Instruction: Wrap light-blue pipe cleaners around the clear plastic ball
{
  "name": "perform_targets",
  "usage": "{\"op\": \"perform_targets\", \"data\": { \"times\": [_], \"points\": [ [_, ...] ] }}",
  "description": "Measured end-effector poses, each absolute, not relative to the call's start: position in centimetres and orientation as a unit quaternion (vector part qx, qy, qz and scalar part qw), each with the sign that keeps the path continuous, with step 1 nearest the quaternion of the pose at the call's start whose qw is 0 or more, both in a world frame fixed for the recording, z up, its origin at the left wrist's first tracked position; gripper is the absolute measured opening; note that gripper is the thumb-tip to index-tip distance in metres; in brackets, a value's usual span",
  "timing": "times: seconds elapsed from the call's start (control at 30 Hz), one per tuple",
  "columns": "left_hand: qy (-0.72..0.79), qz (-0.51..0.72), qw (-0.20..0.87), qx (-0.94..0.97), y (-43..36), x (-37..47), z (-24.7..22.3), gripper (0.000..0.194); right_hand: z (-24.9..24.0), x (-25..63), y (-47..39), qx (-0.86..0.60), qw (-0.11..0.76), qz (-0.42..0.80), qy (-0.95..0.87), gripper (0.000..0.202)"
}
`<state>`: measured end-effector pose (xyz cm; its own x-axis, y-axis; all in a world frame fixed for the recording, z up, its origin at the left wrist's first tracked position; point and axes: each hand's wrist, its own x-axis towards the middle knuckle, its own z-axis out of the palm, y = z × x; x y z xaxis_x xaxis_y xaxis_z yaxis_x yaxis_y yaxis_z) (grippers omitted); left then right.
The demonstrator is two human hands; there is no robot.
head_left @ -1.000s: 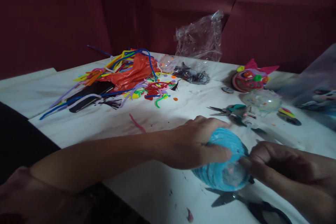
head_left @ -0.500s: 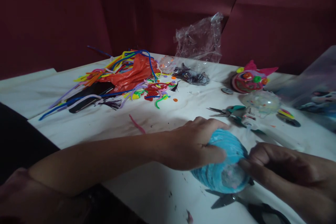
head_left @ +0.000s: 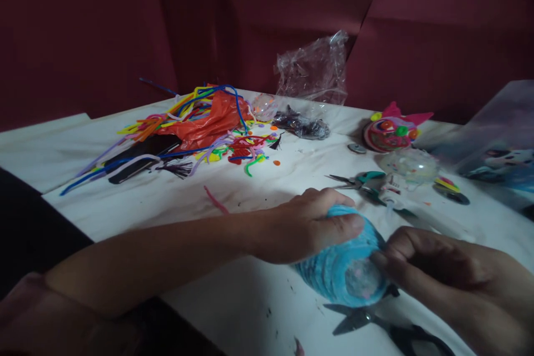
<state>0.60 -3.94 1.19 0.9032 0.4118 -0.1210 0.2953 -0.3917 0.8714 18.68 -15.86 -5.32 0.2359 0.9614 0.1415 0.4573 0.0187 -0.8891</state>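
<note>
My left hand (head_left: 308, 228) is wrapped over a ball (head_left: 329, 275) wound in rows of light-blue fuzzy cord that looks like pipe cleaner. A round patch of the clear ball shows bare at its near side. At the ball's right edge, my right hand (head_left: 434, 272) pinches thumb and forefinger together against the blue winding; what lies between the fingertips is hidden. Under the ball and my right hand, black-handled scissors (head_left: 362, 320) lie with their blades apart.
Green-handled pliers (head_left: 362, 181) and a white glue gun (head_left: 392, 192) lie beyond the ball. Further back are a clear ball (head_left: 413, 166), a decorated pink ball (head_left: 386, 133), a clear plastic bag (head_left: 312, 75) and a heap of colourful pipe cleaners (head_left: 187, 105) with red plastic (head_left: 217, 119).
The view has shifted slightly. My left thumb sits higher on the ball, and the ball looks slightly turned. Both hands keep their hold at the same places.
</note>
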Motion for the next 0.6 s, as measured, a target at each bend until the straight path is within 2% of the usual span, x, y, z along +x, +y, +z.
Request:
{"op": "perform_targets", "data": {
  "times": [0.13,0.23,0.27,0.37,0.6],
  "points": [
    [0.228,0.046,0.519,0.822,-4.0,0.5,1.5,0.054,-4.8,18.4,-15.8,-0.621,0.430,0.272,-0.597,0.045],
    [0.239,0.046,0.501,0.830,-3.9,0.3,1.8,0.052,-3.9,17.5,-15.4,-0.579,0.406,0.263,-0.656,0.033],
    [0.244,0.044,0.494,0.834,-3.9,0.2,1.9,0.052,-3.5,17.1,-15.2,-0.586,0.452,0.225,-0.634,0.029],
    [0.247,0.033,0.469,0.847,-3.7,0.0,2.1,0.056,-2.8,16.0,-14.8,-0.579,0.477,0.184,-0.635,0.025],
    [0.235,0.031,0.445,0.863,-3.5,-0.2,2.2,0.053,-2.7,15.8,-14.8,-0.594,0.411,0.173,-0.670,0.026]
  ]
}}
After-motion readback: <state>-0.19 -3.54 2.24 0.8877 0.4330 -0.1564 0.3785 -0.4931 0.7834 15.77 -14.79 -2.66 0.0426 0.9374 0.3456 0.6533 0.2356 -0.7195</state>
